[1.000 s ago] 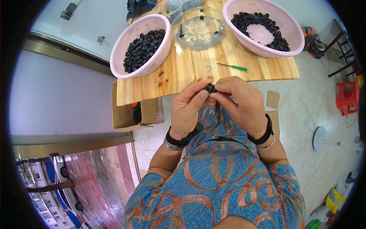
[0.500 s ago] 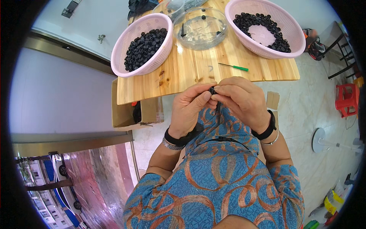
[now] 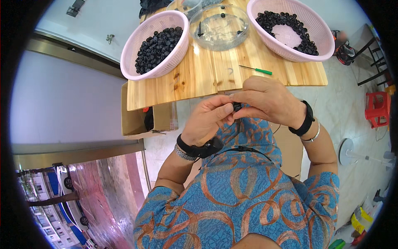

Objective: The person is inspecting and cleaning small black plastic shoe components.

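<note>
Between the fingertips of both hands is a small round black plastic part [image 3: 236, 106], like a cap or knob, partly covered by fingers. My left hand [image 3: 210, 117] pinches it from the left with thumb and forefinger. From the right and above, my right hand [image 3: 269, 101] closes on the same part, its thumb below and fingers over the top. Both hands are above my lap, just in front of the table's near edge. Lying on the table beyond my right hand is a thin screwdriver with a green handle [image 3: 263, 72].
On the wooden table [image 3: 199, 83] stand a pink basket [image 3: 128, 62] heaped with black parts, another pink basket [image 3: 321, 45] with black parts in a ring, and a clear round tray [image 3: 219, 43] with a few pieces. Below is a cardboard box [image 3: 132, 120]; rightward, a red stool [image 3: 376, 108].
My right hand has turned and its wrist and elbow have swung out to the right. The left hand has shifted slightly, still gripping the black part. The view has tilted a little.
</note>
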`<state>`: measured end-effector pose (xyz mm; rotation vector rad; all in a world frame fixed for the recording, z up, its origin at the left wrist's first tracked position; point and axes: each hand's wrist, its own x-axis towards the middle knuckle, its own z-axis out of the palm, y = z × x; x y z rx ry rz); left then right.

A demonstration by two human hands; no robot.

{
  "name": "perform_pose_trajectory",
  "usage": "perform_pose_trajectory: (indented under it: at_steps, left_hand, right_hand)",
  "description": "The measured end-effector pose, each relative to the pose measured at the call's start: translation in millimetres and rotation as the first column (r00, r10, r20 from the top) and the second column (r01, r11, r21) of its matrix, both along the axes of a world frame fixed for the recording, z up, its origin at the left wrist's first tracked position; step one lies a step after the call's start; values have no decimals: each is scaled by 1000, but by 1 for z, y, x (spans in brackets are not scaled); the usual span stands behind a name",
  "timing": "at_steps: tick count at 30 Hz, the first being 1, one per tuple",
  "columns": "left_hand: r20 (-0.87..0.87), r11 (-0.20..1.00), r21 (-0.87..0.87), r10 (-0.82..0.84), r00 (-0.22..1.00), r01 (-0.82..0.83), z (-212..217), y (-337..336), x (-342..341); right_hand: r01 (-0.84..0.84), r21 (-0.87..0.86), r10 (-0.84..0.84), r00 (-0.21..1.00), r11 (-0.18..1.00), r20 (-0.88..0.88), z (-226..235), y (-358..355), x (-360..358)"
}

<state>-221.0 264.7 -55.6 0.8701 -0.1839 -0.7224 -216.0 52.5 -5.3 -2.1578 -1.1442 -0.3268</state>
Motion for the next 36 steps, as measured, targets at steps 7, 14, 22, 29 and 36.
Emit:
perform_pose_trajectory:
  at_steps: [7,14,22,29,36]
  left_hand:
    - [-236,992,-110,-90,967,65,-11,-10,-8]
    - [-368,988,-150,-94,925,40,-9,-17,-13]
    - [-428,972,-235,-114,897,12,-9,-19,-11]
    - [-392,981,-173,-145,909,82,-6,-18,-22]
    - [-412,980,-170,-162,897,99,-10,-21,-28]
  right_hand:
    - [-139,-2,139,990,990,30,-10,0,6]
    - [-126,-96,124,992,987,-21,-3,0,6]
    - [-111,-25,104,977,994,-185,-5,1,12]
    - [-181,9,174,934,984,-311,-14,-1,3]
    - [-127,-91,105,971,988,-216,-14,-1,-6]
